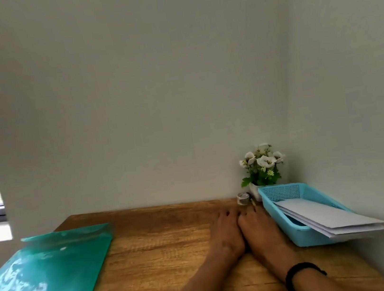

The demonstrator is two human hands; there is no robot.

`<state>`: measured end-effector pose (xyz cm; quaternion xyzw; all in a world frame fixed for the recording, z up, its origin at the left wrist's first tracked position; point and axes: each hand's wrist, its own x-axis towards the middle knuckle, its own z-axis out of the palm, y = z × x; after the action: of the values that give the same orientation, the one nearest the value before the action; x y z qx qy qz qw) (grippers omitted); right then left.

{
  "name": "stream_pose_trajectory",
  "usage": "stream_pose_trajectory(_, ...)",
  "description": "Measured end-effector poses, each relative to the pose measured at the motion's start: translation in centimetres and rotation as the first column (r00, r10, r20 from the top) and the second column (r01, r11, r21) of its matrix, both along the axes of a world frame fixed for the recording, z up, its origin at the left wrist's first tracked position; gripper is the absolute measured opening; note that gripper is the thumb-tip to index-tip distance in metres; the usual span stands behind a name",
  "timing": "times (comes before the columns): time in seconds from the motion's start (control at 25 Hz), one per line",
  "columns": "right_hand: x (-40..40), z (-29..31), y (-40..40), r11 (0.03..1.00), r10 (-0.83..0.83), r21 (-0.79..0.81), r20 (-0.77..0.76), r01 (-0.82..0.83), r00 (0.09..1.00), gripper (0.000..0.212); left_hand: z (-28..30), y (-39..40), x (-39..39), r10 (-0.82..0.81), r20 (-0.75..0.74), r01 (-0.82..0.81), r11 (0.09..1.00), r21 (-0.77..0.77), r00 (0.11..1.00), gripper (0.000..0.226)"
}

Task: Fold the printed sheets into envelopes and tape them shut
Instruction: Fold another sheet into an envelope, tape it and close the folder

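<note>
A stack of white sheets (327, 221) lies in a light blue plastic basket (287, 224) at the right of the wooden desk (156, 250), with the sheets sticking out over the basket's near rim. A small roll of clear tape (243, 198) stands at the back, left of the basket. My left hand (226, 233) and my right hand (259, 230) lie flat side by side on the desk, fingers stretched toward the tape and holding nothing. A black band circles my right wrist.
A translucent green plastic folder (40, 285) covers the desk's left part and hangs over its left edge. A white pot of white flowers (262, 167) stands in the back right corner. Walls close the desk at the back and right.
</note>
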<state>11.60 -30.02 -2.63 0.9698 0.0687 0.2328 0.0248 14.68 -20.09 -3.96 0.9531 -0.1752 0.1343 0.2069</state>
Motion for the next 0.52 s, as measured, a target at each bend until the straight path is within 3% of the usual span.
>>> stream_pose_trajectory(0.16,-1.0,1.0,3.6,0.976,0.188,0.128,-0.098,-0.175,0.977,0.025,1.8,7.8,-4.6,-0.136,-0.046,0.14,0.985,0.104,0.99,0.029)
stream_pose_trajectory(0.24,-1.5,1.2,5.7,0.968,0.23,0.12,-0.057,-0.222,0.972,0.019,3.8,12.6,-6.3,-0.14,-0.018,0.141,0.987,0.076,0.99,0.025)
stream_pose_trajectory(0.32,-2.0,0.5,10.2,0.951,0.299,0.072,0.021,-0.3,0.954,0.014,5.5,19.0,-8.6,0.006,0.148,-0.011,0.999,0.037,0.989,0.024)
stream_pose_trajectory(0.4,-2.2,-0.4,16.3,0.929,0.36,0.093,-0.011,-0.358,0.933,0.014,5.7,27.1,-10.1,0.257,0.28,-0.254,0.966,-0.049,0.925,0.022)
stream_pose_trajectory(0.44,-2.1,-0.8,19.4,0.911,0.394,0.136,-0.002,-0.39,0.919,0.018,5.3,31.3,-10.5,0.387,0.303,-0.379,0.921,-0.09,0.871,0.021)
stream_pose_trajectory(0.52,-1.6,-0.9,24.8,0.839,0.47,0.279,0.058,-0.467,0.881,0.028,3.7,37.7,-11.6,0.563,0.196,-0.559,0.825,-0.083,0.803,0.02)
